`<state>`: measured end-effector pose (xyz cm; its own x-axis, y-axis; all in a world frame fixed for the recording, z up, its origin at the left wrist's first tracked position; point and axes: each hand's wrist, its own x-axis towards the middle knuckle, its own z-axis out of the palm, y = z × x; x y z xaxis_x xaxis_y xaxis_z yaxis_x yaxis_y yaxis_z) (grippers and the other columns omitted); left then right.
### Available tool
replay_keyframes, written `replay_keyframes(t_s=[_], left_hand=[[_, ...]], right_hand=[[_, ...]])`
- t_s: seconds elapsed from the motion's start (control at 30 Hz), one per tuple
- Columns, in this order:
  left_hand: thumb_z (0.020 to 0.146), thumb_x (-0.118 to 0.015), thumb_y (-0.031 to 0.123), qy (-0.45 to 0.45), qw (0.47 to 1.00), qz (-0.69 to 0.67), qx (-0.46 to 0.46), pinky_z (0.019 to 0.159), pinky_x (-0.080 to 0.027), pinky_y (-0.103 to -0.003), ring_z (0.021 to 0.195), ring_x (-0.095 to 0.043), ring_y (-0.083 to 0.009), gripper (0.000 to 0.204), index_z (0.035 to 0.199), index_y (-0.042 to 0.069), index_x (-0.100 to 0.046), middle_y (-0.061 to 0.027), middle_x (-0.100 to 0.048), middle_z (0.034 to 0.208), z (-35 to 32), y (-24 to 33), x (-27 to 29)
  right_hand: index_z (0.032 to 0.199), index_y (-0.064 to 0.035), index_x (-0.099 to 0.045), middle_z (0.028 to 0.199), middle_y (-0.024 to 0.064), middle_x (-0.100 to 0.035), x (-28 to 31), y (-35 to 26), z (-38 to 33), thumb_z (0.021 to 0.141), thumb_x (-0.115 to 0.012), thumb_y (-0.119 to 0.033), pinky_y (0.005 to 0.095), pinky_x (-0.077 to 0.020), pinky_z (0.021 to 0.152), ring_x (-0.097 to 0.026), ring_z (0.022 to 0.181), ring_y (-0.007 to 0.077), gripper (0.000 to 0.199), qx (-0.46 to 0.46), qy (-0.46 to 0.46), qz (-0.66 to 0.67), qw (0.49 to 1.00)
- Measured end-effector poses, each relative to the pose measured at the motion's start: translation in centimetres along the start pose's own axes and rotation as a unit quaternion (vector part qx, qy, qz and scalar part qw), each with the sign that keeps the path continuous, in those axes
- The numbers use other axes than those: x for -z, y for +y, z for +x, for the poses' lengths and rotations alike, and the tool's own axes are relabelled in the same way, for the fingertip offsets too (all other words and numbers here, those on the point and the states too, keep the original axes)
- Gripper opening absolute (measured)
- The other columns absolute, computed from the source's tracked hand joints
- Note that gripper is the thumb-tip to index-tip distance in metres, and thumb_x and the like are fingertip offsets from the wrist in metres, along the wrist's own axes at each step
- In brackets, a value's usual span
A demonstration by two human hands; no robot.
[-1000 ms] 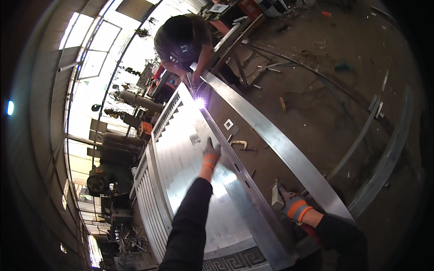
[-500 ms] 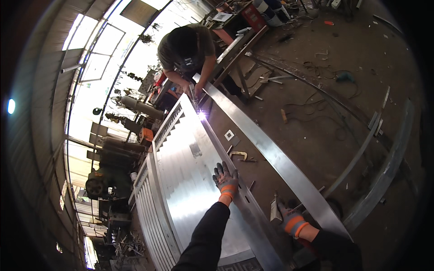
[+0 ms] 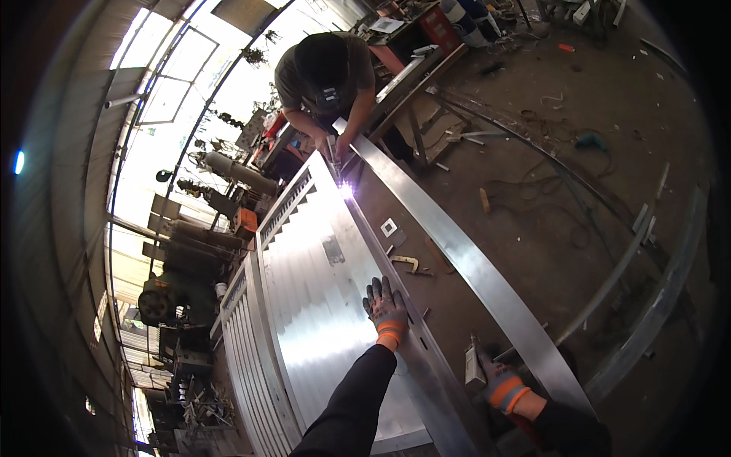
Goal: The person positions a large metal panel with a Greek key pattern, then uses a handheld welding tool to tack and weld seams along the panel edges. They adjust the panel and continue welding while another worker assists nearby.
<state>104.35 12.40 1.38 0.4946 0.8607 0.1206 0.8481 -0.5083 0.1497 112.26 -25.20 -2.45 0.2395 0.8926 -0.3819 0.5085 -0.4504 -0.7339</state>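
My left hand [image 3: 387, 311], in a grey glove with an orange cuff, lies with fingers spread on the shiny metal door panel [image 3: 327, 305], close to its right edge bar. My right hand [image 3: 499, 383], gloved alike, is closed around a grey box-shaped tool [image 3: 474, 367] with a thin tip; its exact kind is unclear. The tool is right of the panel, beside a long flat metal bar [image 3: 464, 259]. At the panel's far end, a co-worker [image 3: 324, 84] bends over and holds a torch-like tool [image 3: 333, 152]. A bright violet-white spark [image 3: 346, 190] glows there on the edge bar.
A yellowish C-clamp [image 3: 406, 263] and a small square plate [image 3: 389, 227] lie on the floor between panel and bar. Curved metal strips [image 3: 647, 297] and a green power tool with a cord [image 3: 591, 142] are to the right. Dark machinery [image 3: 164, 301] stands at left.
The spark and the co-worker's tool are still at the far edge. My view has shifted slightly; my left hand stays flat on the panel and my right keeps its hold.
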Motion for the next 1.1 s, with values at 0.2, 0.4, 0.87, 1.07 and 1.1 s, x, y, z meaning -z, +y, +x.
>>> replay_keyframes(t_s=[0.2, 0.4, 0.87, 1.07, 1.1], left_hand=[[0.112, -0.054, 0.040, -0.010, 1.000, 0.011, 0.002, 0.140, -0.016, -0.056, 0.171, -0.030, -0.0379, 0.066, 0.174, 0.019, -0.049, -0.0143, -0.039, 0.184, -0.1, 0.4, 0.7], [0.112, -0.055, 0.040, -0.009, 1.000, 0.019, 0.000, 0.140, -0.017, -0.056, 0.172, -0.029, -0.0380, 0.066, 0.174, 0.020, -0.048, -0.0140, -0.038, 0.184, -0.3, 0.2, 0.4], [0.112, -0.054, 0.037, -0.005, 1.000, 0.011, -0.002, 0.140, -0.018, -0.055, 0.171, -0.030, -0.0371, 0.064, 0.173, 0.019, -0.050, -0.0143, -0.039, 0.184, -0.1, 0.4, 0.4], [0.112, -0.054, 0.038, -0.008, 1.000, 0.016, -0.002, 0.140, -0.017, -0.055, 0.172, -0.030, -0.0364, 0.064, 0.174, 0.020, -0.049, -0.0135, -0.038, 0.184, 0.1, 0.2, 0.2], [0.112, -0.055, 0.038, -0.009, 1.000, 0.018, -0.002, 0.140, -0.017, -0.055, 0.172, -0.029, -0.0363, 0.064, 0.174, 0.020, -0.049, -0.0135, -0.038, 0.184, 0.1, 0.2, 0.2]], right_hand=[[0.183, -0.0130, -0.014, 0.124, 0.0255, -0.081, 1.5, -1.0, -0.3, 0.089, -0.079, -0.054, 0.0548, -0.0610, 0.097, -0.079, 0.114, 0.0441, 0.121, -0.049, -0.057, -0.004, 0.997], [0.183, -0.0134, -0.016, 0.122, 0.0253, -0.081, 2.3, -1.5, -0.8, 0.090, -0.078, -0.044, 0.0550, -0.0608, 0.096, -0.079, 0.113, 0.0426, 0.116, -0.032, -0.026, 0.013, 0.999], [0.179, -0.0089, -0.026, 0.119, 0.0249, -0.082, 1.7, -1.1, -0.5, 0.094, -0.075, -0.049, 0.0540, -0.0610, 0.096, -0.080, 0.111, 0.0427, 0.106, -0.033, -0.028, -0.004, 0.999], [0.178, -0.0096, -0.030, 0.117, 0.0259, -0.082, 2.1, -1.4, -0.6, 0.095, -0.075, -0.051, 0.0536, -0.0611, 0.096, -0.080, 0.110, 0.0442, 0.103, -0.040, -0.026, 0.013, 0.999], [0.178, -0.0095, -0.030, 0.116, 0.0260, -0.082, 2.1, -1.4, -0.5, 0.095, -0.075, -0.050, 0.0539, -0.0611, 0.096, -0.080, 0.110, 0.0446, 0.103, -0.039, -0.029, 0.015, 0.999]])
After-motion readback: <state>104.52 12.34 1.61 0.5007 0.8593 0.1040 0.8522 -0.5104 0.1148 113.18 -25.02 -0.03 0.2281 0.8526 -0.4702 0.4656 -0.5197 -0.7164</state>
